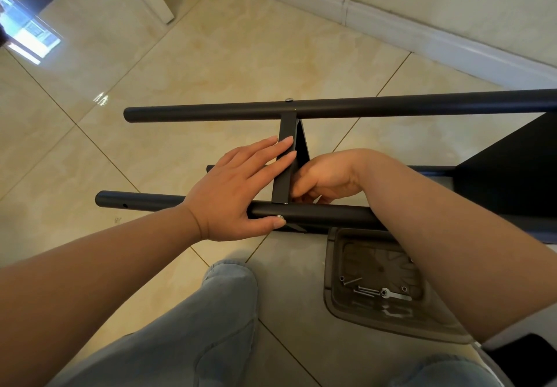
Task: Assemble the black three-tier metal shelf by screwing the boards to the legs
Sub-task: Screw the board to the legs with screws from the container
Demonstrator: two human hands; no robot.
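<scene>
pale blue denim knee (229,284) nearest. left hand (238,187) flat, thumb on silver screw head (280,217) in near black metal leg tube (316,214), running left-right; right hand (325,178) curled behind it, grip unclear.

Black shelf (346,109) lies sideways on floor, partly assembled.

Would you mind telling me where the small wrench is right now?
In the head view, the small wrench lies in the grey plastic tray on the floor at lower right, beside loose screws, below the near leg.
</scene>
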